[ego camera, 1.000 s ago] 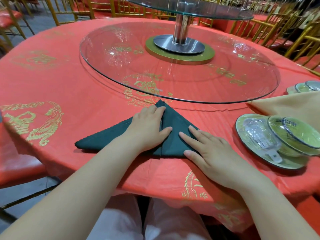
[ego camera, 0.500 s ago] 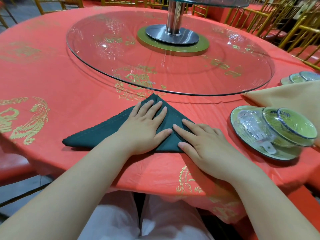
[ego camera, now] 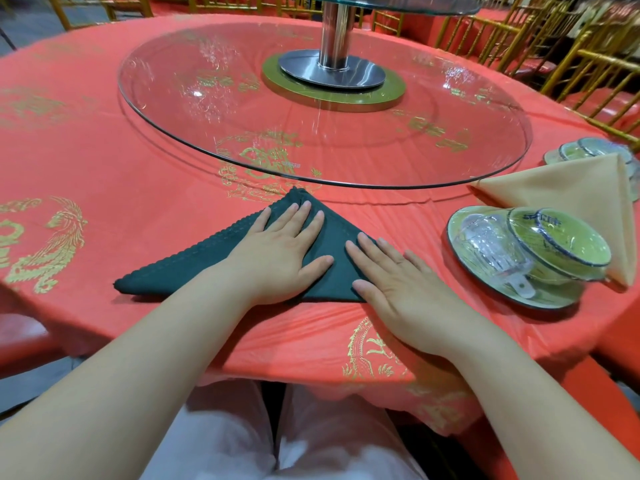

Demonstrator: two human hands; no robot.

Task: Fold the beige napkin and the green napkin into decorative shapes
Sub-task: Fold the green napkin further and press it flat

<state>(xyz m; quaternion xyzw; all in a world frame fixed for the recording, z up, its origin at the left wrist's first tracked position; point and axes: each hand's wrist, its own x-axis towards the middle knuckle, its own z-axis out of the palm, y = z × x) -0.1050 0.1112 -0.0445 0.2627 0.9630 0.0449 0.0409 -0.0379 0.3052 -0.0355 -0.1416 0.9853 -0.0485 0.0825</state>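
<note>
Left hand: I am pressing my left hand [ego camera: 277, 258] flat on the green napkin [ego camera: 180, 275]. Its fingers [ego camera: 298, 216] are lying straight and slightly spread, the thumb is stretching out to the right, and it is gripping nothing.
Right hand: I am laying my right hand [ego camera: 398, 289] flat just beside the left, with the fingers straight. The tips are resting on the napkin's right edge while the palm is sitting on the red tablecloth [ego camera: 121, 202], and it too is holding nothing.
Green napkin, place: it is lying flat under both sets of fingers, near the table edge closest to me.
Green napkin, axis: it is folded into a triangle, and its long edge is running left to right along the side nearest my wrists. The narrow left tip is reaching well past my left wrist, and the right corner is hiding under my right hand.
Green napkin, pointing: its apex is pointing away from me, just beyond my left fingertips, toward the rim of the glass turntable [ego camera: 242, 81].
Beige napkin: the beige napkin [ego camera: 571, 195] is lying folded in a triangle well to the right of my right fingers. One point is aiming left toward the turntable rim, and its far side is running down behind the wrapped bowl [ego camera: 568, 247].
Wrapped tableware: that bowl is sitting on a plate [ego camera: 540, 303] under clear plastic, to the right of my right hand and apart from it.
Lap: my white trousers [ego camera: 225, 445] are showing below my wrists.
</note>
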